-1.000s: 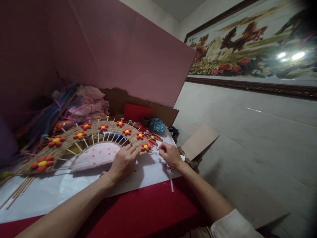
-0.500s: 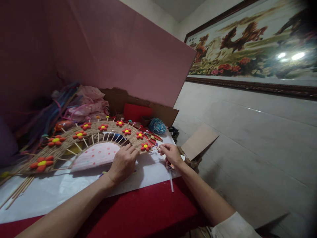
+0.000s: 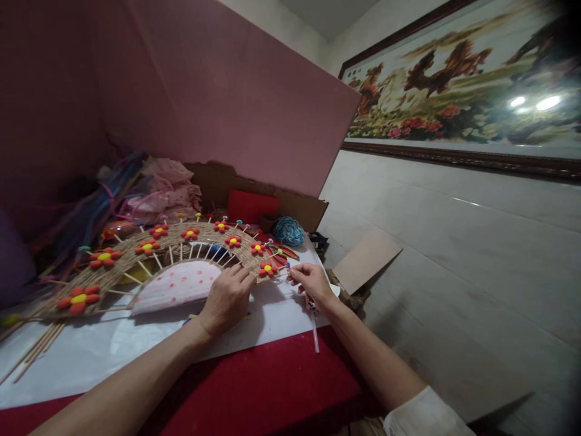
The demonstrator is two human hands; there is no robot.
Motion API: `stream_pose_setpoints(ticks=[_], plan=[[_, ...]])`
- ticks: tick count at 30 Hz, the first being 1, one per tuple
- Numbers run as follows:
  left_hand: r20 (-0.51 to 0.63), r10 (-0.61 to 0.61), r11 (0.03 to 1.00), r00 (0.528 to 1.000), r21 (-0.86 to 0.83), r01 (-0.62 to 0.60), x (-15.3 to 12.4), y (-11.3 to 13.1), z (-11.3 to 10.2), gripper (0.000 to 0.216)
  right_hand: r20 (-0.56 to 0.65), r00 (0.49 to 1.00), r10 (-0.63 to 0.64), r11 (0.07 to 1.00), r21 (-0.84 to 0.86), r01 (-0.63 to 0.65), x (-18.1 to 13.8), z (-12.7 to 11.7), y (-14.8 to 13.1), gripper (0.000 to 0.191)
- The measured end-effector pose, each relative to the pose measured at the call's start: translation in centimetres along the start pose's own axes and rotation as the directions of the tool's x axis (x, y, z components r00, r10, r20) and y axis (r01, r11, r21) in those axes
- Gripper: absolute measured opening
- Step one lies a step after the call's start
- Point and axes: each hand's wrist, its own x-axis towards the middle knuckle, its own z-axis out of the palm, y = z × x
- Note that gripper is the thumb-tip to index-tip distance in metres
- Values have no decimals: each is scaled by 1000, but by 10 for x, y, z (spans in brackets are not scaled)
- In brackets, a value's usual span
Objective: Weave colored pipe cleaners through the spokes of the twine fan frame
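Observation:
A fan-shaped craft of woven twine (image 3: 170, 237) stands across the table, with red-orange flowers (image 3: 182, 234) on its band and stick spokes tipped with small coloured knobs. Spotted white cloth (image 3: 179, 283) covers its inner half-circle. My left hand (image 3: 230, 295) is closed on the fan's right lower edge, by the inner ends of the spokes. At the fan's right end, my right hand (image 3: 312, 283) pinches at the tip of the last stick, beside a purple knob (image 3: 287, 265). What lies between those fingertips is too small to make out.
White paper (image 3: 263, 330) lies over a red tablecloth (image 3: 272, 375). Loose sticks (image 3: 39, 351) lie at the left. Behind the fan are blue yarn (image 3: 289, 231), pink cloth (image 3: 167, 184) and cardboard (image 3: 299, 212). A clear glue stick (image 3: 315, 333) juts out below my right hand.
My right hand has shifted slightly left, closer to the fan's end stick. My left hand and the fan stay almost where they were.

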Motion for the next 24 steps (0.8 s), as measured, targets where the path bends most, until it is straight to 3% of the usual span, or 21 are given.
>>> stream_pose_setpoints(ticks=[24], plan=[[-35,23,998,999,-56,-25,-1,-1,3,23,-76,992,-98,993,-80,92,8,1,5,16]])
